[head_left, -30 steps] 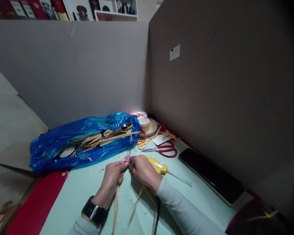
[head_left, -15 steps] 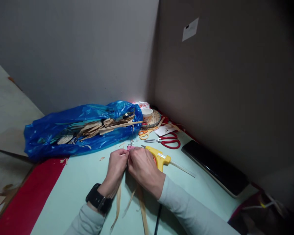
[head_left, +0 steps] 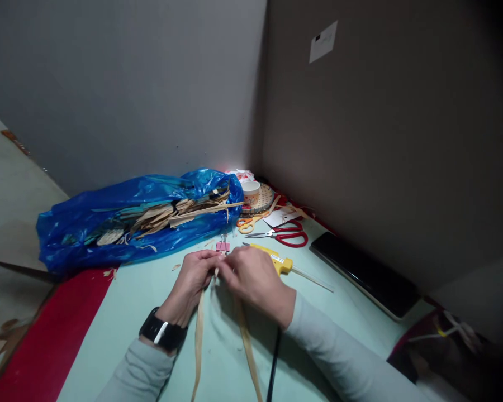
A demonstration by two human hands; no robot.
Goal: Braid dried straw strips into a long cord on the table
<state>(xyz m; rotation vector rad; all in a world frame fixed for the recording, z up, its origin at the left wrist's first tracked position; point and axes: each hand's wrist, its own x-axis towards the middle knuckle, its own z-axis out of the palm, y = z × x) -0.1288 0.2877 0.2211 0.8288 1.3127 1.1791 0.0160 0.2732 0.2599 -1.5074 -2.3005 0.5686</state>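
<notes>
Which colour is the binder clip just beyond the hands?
The binder clip is pink, shown in the head view.

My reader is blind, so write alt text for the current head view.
A person's left hand and right hand hold tan fibre strips by a pink binder clip over a green table. Nearby: yellow glue gun, red-handled scissors, blue plastic bag of dried strips.

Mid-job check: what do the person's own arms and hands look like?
The left hand is gloveless, with a broad black watch at the wrist; the right hand, also gloveless, shows no watch. Both sleeves are long, plain and pale grey.
</notes>
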